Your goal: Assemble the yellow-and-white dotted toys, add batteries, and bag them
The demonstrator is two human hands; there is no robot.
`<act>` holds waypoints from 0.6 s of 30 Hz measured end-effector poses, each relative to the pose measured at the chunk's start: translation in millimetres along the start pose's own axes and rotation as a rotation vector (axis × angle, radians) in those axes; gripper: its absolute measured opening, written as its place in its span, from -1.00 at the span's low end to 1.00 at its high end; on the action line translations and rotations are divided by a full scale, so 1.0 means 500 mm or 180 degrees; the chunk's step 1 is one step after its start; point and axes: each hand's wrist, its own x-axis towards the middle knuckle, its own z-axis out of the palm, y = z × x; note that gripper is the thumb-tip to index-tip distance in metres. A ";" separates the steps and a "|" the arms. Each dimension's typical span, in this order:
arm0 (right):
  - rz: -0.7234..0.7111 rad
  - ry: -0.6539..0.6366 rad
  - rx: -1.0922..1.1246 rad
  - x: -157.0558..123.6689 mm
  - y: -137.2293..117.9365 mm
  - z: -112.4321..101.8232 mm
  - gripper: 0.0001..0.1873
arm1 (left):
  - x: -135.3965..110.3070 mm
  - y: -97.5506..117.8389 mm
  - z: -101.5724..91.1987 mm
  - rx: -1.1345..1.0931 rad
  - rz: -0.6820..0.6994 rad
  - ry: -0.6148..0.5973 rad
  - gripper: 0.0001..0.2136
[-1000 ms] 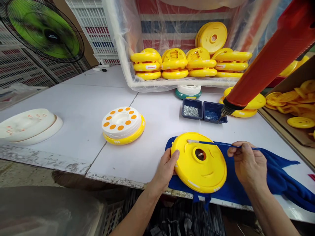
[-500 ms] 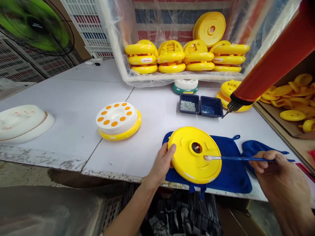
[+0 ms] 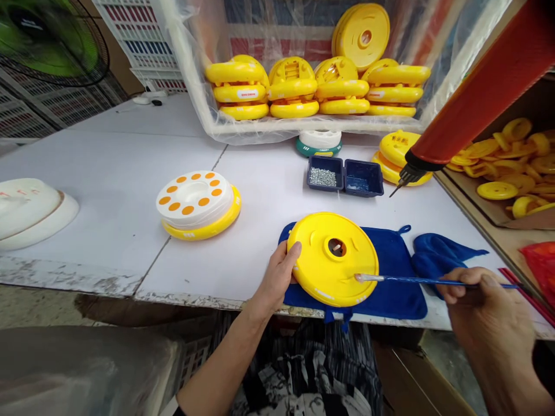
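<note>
My left hand (image 3: 280, 274) grips the left edge of a round yellow plastic housing (image 3: 318, 274), its thumb on top and its other fingers mostly hidden beneath. The housing is tilted toward me above a blue cloth (image 3: 394, 297) and has a round hole in its middle with a small pale peg inside. Between the fingers of my right hand (image 3: 481, 300) is a thin blue paintbrush (image 3: 411, 279). Its pale bristle tip is over the lower right of the housing's face; whether it touches cannot be made out.
A red electric screwdriver (image 3: 472, 92) hangs at the upper right. Behind the cloth sits a dark blue box (image 3: 364, 178) of small screws. A plastic-lined crate (image 3: 243, 132) holds stacked yellow housings. A white-topped yellow unit (image 3: 195, 202) stands left; a carton (image 3: 498, 216) of yellow parts, right.
The brush tip has moved lower on the housing's face, toward its lower right rim. The whole view has shifted slightly, so things appear higher and further left. Both hands keep their hold.
</note>
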 end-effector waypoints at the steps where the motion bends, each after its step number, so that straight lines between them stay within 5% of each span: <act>1: 0.0025 -0.0086 -0.0016 -0.002 0.003 0.002 -0.81 | 0.000 0.001 0.001 -0.0005 0.0002 0.0014 -0.44; 8: -0.0207 -0.0006 -0.0037 0.004 0.018 0.005 -0.88 | -0.004 0.006 0.005 0.0086 -0.0017 0.0005 -0.46; 13: 0.0048 -0.0203 0.0000 -0.003 0.026 0.012 -0.85 | -0.002 0.004 0.004 0.0100 0.0001 0.0021 -0.48; 18: 0.0092 0.0301 0.0250 0.025 0.025 -0.022 -0.90 | -0.008 0.007 0.005 0.0064 -0.0029 -0.0001 -0.51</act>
